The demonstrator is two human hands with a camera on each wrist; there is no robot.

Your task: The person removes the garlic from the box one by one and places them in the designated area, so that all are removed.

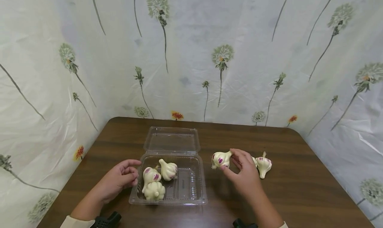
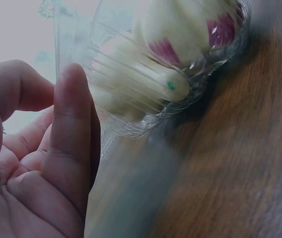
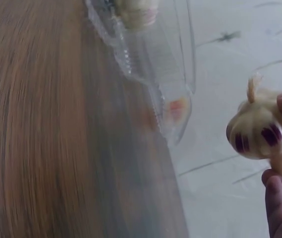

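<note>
In the head view my right hand (image 1: 246, 174) holds a garlic bulb (image 1: 221, 159), cream with purple patches, above the table to the right of the container. The right wrist view shows its fingers and thumb about the bulb (image 3: 259, 130) and its stem. My left hand (image 1: 121, 177) is beside the left wall of a clear plastic clamshell container (image 1: 198, 198), its fingers loosely bent. In the left wrist view, the thumb (image 2: 71, 124) stands close to the clear wall; whether it touches cannot be told. Inside the container lie three garlic bulbs (image 1: 169, 170), grouped at the left.
The container's lid (image 1: 172, 140) lies folded back toward the far side. Right of my right hand, another garlic bulb (image 1: 264, 165) lies on the brown wooden table (image 1: 299, 194), with one more partly hidden behind the hand. A flower-printed sheet (image 1: 185, 55) hangs behind the table.
</note>
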